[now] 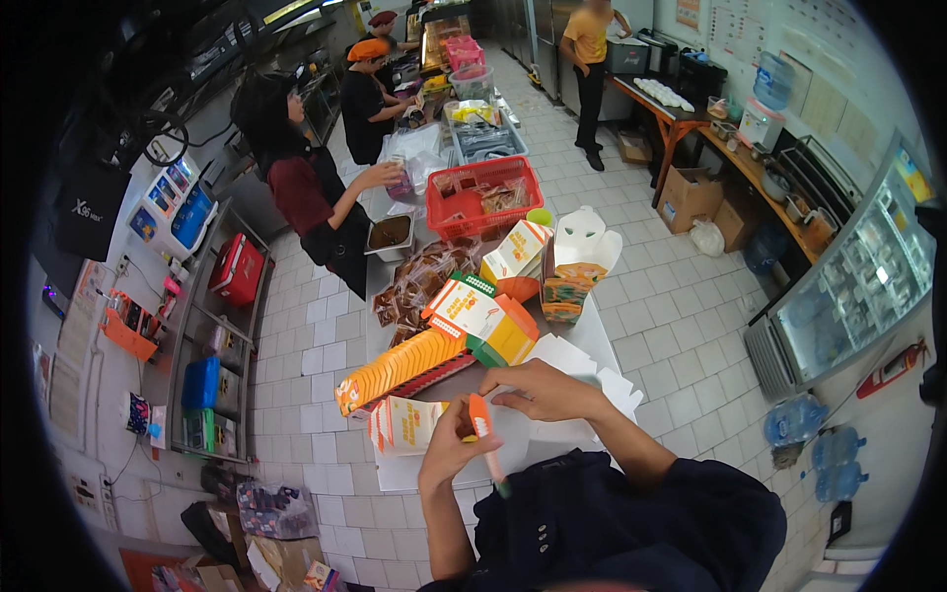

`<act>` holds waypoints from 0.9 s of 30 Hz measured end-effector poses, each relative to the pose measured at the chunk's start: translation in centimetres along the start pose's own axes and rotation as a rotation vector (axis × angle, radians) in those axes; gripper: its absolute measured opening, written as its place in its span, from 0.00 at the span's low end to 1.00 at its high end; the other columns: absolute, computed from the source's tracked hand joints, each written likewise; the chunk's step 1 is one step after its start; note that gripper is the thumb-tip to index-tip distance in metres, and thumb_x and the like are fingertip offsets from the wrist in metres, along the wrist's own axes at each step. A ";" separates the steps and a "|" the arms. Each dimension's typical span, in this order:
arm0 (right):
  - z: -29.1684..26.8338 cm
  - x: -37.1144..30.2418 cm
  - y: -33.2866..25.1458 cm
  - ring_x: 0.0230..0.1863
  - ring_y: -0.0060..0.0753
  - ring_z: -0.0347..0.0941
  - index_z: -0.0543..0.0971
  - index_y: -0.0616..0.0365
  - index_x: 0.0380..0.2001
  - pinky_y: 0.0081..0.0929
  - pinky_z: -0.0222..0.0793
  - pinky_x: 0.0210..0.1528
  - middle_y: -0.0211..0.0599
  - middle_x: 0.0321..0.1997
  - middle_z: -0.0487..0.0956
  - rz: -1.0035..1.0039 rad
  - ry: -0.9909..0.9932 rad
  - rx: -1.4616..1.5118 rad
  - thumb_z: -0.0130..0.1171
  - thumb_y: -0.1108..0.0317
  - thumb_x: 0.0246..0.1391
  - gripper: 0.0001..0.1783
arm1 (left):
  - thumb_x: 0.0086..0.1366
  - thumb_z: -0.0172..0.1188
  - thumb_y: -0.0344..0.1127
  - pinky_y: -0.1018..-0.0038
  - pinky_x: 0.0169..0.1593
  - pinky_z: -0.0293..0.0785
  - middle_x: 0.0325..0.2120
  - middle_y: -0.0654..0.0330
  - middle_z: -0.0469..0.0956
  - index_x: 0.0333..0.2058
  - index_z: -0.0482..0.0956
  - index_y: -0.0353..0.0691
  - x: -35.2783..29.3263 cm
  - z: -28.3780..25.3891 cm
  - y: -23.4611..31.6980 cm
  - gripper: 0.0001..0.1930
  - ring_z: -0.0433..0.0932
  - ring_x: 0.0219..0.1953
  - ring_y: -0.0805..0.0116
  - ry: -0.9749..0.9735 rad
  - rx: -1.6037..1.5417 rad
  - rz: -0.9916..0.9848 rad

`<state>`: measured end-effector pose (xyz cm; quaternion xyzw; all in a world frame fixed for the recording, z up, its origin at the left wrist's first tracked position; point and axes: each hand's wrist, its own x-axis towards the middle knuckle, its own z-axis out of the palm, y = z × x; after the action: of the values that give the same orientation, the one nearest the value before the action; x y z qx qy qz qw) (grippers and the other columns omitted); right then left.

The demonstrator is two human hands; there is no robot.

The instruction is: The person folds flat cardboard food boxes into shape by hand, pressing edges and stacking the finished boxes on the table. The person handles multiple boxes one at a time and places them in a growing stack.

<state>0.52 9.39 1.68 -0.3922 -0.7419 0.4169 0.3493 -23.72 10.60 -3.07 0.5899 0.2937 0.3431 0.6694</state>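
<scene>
Near the table's front edge, my left hand (456, 442) is closed round a white and orange folding food carton (482, 422), seen nearly edge on. My right hand (538, 391) is closed with its fingertips at the carton's upper edge. Beside my left hand lies a flat orange and white carton (402, 424). Just beyond it stretches a long nested row of orange cartons (400, 375). A green, white and orange carton (480, 314) rests at the far end of that row. White unfolded card (567, 357) lies beyond and under my right hand.
Brown sauce packets (419, 286) pile at the table's left, near a steel container (391, 237). A red basket (483, 197) and a stack of open cartons (582, 261) stand farther back. A person in a maroon sleeve (306, 192) works at the table's left side.
</scene>
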 end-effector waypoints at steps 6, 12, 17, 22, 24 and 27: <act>0.9 0.7 -0.7 0.48 0.55 0.84 0.77 0.56 0.52 0.43 0.77 0.49 0.46 0.48 0.86 -0.002 0.156 -0.057 0.62 0.72 0.66 0.13 | 0.63 0.72 0.29 0.76 0.38 0.77 0.41 0.55 0.79 0.46 0.80 0.34 0.4 2.2 -1.0 0.15 0.80 0.38 0.70 0.466 0.402 0.490; 1.3 0.2 -0.1 0.45 0.53 0.84 0.78 0.56 0.50 0.42 0.77 0.47 0.44 0.46 0.85 0.015 0.218 -0.102 0.62 0.70 0.66 0.11 | 0.65 0.69 0.26 0.75 0.40 0.80 0.42 0.53 0.80 0.45 0.84 0.33 0.0 0.5 -0.9 0.11 0.83 0.39 0.66 0.300 0.404 0.543; 2.3 1.0 -0.1 0.49 0.45 0.78 0.82 0.56 0.42 0.37 0.73 0.54 0.37 0.46 0.82 -0.198 0.329 -0.100 0.65 0.68 0.65 0.06 | 0.59 0.77 0.28 0.74 0.41 0.81 0.42 0.51 0.85 0.39 0.83 0.33 0.2 1.5 -1.2 0.12 0.85 0.39 0.64 0.519 0.516 0.580; 3.7 0.9 0.1 0.50 0.44 0.76 0.85 0.57 0.41 0.38 0.71 0.56 0.36 0.45 0.82 -0.147 0.394 -0.095 0.66 0.66 0.64 0.07 | 0.55 0.80 0.29 0.72 0.38 0.83 0.42 0.46 0.88 0.32 0.81 0.34 0.6 1.3 -1.1 0.14 0.87 0.34 0.58 0.658 0.804 0.755; 3.9 0.7 0.6 0.50 0.42 0.76 0.86 0.57 0.42 0.37 0.70 0.56 0.35 0.45 0.82 -0.090 0.351 -0.113 0.66 0.67 0.64 0.07 | 0.56 0.79 0.29 0.70 0.37 0.83 0.43 0.47 0.88 0.31 0.80 0.34 0.8 1.1 -1.0 0.13 0.87 0.34 0.58 0.619 0.816 0.682; 4.2 0.7 1.3 0.49 0.37 0.77 0.87 0.58 0.42 0.33 0.72 0.54 0.36 0.48 0.83 0.125 0.384 0.215 0.67 0.69 0.64 0.06 | 0.57 0.78 0.29 0.70 0.36 0.83 0.45 0.49 0.88 0.30 0.79 0.34 0.8 1.0 -0.9 0.13 0.87 0.34 0.60 0.575 0.816 0.700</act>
<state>-3.00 9.03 -1.04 -0.4699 -0.5875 0.4320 0.4974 -22.30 10.59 -3.81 0.7440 0.3595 0.5479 0.1305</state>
